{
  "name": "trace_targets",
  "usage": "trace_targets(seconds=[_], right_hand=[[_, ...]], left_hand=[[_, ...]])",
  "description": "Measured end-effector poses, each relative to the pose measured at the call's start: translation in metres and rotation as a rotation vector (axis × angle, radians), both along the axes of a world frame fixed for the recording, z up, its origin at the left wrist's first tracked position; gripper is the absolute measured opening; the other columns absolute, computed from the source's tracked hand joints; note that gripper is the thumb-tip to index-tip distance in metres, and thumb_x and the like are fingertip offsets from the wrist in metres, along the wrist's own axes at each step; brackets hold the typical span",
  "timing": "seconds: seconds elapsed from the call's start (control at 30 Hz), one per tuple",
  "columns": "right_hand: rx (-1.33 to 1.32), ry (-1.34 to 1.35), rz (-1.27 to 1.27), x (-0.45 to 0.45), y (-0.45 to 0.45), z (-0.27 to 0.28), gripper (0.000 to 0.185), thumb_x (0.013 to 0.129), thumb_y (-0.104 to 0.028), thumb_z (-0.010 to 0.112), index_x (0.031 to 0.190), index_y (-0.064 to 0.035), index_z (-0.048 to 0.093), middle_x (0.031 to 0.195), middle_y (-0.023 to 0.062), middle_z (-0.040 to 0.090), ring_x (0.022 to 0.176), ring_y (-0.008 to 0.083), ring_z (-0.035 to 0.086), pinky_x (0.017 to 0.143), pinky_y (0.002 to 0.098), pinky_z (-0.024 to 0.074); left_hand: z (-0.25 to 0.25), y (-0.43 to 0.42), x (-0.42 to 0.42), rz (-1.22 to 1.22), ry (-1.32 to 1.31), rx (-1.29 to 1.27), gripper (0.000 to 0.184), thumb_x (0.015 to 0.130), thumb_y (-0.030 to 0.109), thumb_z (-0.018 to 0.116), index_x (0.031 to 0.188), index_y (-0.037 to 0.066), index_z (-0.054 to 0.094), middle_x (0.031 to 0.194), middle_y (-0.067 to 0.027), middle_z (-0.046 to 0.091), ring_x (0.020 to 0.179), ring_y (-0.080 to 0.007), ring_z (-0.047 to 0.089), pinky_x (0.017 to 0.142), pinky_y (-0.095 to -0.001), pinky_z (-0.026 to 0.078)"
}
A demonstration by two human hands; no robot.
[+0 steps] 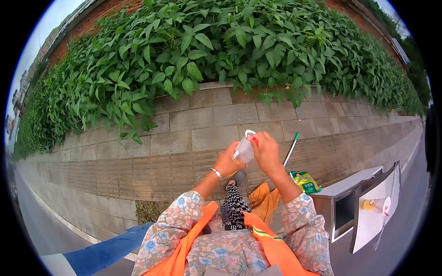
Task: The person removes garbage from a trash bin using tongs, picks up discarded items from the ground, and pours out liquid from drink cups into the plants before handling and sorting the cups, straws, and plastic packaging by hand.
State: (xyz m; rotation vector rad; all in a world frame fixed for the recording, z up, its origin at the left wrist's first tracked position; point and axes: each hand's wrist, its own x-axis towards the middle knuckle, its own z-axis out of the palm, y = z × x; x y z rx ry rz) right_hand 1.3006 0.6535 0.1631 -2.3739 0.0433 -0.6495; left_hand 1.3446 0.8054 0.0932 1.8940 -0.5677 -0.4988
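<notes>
A clear, frosted plastic cup (244, 151) with dark print on its side is held up in front of me, tilted. My left hand (226, 159), with a pale bracelet at the wrist, is wrapped round the cup's lower side. My right hand (267, 151) is closed at the cup's upper edge, its fingers round a small red piece (255, 140) whose kind I cannot make out. A white rim (250, 133) shows at the cup's top. Some yellowish colour shows near its bottom, partly hidden by the left hand.
At right stands an open metal box (343, 202); its lid bears another plastic cup (375, 205) with yellow contents. Near it lie a green-and-yellow packet (305, 182), a green-tipped pole (292, 148) and an orange cloth (264, 200). Leafy plants (193, 50) border the paved walkway (179, 138).
</notes>
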Motion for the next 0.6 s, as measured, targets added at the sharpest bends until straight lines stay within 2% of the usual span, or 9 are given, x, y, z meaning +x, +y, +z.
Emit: trace_targets(seconds=[0.07, 0.13, 0.23, 0.33, 0.4, 0.47, 0.53, 0.57, 0.6], right_hand=[[-0.053, -0.039, -0.021, 0.037, -0.035, -0.002, 0.012, 0.084, -0.012, 0.066, 0.084, -0.0011, 0.062, 0.073, 0.0145, 0.058, 0.066, 0.0315, 0.057, 0.058, 0.0383, 0.0449], [0.071, -0.035, -0.041, 0.064, -0.061, 0.005, 0.01, 0.083, -0.01, 0.066, 0.088, -0.002, 0.063, 0.074, 0.0129, 0.059, 0.071, 0.0292, 0.059, 0.061, 0.0374, 0.0467], [0.13, -0.211, -0.119, 0.103, -0.102, 0.03, 0.01, 0.085, -0.01, 0.065, 0.092, -0.0026, 0.064, 0.079, 0.0107, 0.062, 0.075, 0.026, 0.062, 0.065, 0.0344, 0.0488], [0.176, -0.068, -0.167, 0.111, -0.142, 0.044, 0.012, 0.085, -0.01, 0.063, 0.095, -0.0034, 0.064, 0.087, 0.0141, 0.063, 0.08, 0.0297, 0.063, 0.072, 0.0337, 0.049], [0.239, 0.039, -0.19, 0.103, -0.164, 0.03, 0.011, 0.085, -0.01, 0.062, 0.094, -0.0029, 0.064, 0.086, 0.0138, 0.064, 0.079, 0.0283, 0.063, 0.071, 0.0328, 0.0488], [0.34, 0.203, -0.242, 0.084, -0.18, 0.011, 0.011, 0.086, -0.01, 0.061, 0.092, -0.0018, 0.064, 0.082, 0.0128, 0.065, 0.075, 0.0239, 0.064, 0.068, 0.0309, 0.0486], [0.461, 0.295, -0.364, 0.057, -0.189, -0.015, 0.011, 0.087, -0.009, 0.059, 0.091, -0.0008, 0.064, 0.076, 0.0102, 0.064, 0.07, 0.0175, 0.063, 0.065, 0.029, 0.0484], [0.535, 0.326, -0.443, 0.043, -0.193, -0.028, 0.01, 0.087, -0.009, 0.059, 0.091, -0.0004, 0.064, 0.073, 0.0082, 0.064, 0.067, 0.014, 0.062, 0.063, 0.0279, 0.0482], [0.604, 0.327, -0.511, 0.028, -0.198, -0.039, 0.01, 0.087, -0.008, 0.059, 0.09, -0.0001, 0.064, 0.072, 0.0062, 0.064, 0.067, 0.0122, 0.061, 0.063, 0.0264, 0.0477]], left_hand=[[-0.002, -0.033, 0.044, -0.035, -0.019, 0.05, 0.077, 0.059, 0.027, 0.079, 0.126, 0.011, 0.044, 0.108, -0.0166, 0.062, 0.1, -0.0355, 0.061, 0.085, -0.04, 0.048], [0.013, -0.054, 0.083, -0.1, 0.024, 0.16, 0.081, 0.057, 0.032, 0.08, 0.127, 0.012, 0.044, 0.108, -0.0169, 0.062, 0.1, -0.0349, 0.061, 0.086, -0.0392, 0.048], [0.015, -0.071, 0.149, -0.013, 0.01, 0.094, 0.083, 0.056, 0.033, 0.081, 0.128, 0.011, 0.043, 0.109, -0.0167, 0.062, 0.1, -0.034, 0.061, 0.087, -0.0379, 0.048], [0.027, -0.071, 0.228, 0.076, 0.023, 0.251, 0.086, 0.056, 0.028, 0.083, 0.128, 0.004, 0.042, 0.11, -0.0141, 0.061, 0.1, -0.0246, 0.061, 0.087, -0.0333, 0.048], [0.032, -0.072, 0.296, 0.053, 0.258, 0.084, 0.083, 0.063, 0.026, 0.082, 0.128, 0.001, 0.038, 0.107, -0.0112, 0.058, 0.094, -0.0215, 0.06, 0.083, -0.0332, 0.049], [0.042, -0.078, 0.373, 0.019, 0.647, -0.004, 0.06, 0.075, 0.022, 0.076, 0.12, 0.003, 0.041, 0.099, -0.0111, 0.056, 0.081, -0.023, 0.062, 0.067, -0.0387, 0.055], [0.06, -0.086, 0.451, 0.043, 0.929, 0.006, 0.053, 0.083, 0.037, 0.068, 0.116, 0.001, 0.048, 0.098, -0.018, 0.06, 0.077, -0.0298, 0.065, 0.062, -0.0419, 0.057], [0.075, -0.093, 0.482, 0.147, 1.047, -0.108, 0.057, 0.083, 0.045, 0.065, 0.115, 0.0, 0.051, 0.1, -0.0218, 0.061, 0.074, -0.0314, 0.066, 0.059, -0.0402, 0.057], [0.081, -0.098, 0.518, 0.124, 0.98, -0.188, 0.061, 0.083, 0.048, 0.064, 0.119, 0.001, 0.05, 0.103, -0.025, 0.06, 0.072, -0.0313, 0.066, 0.059, -0.0374, 0.057]])
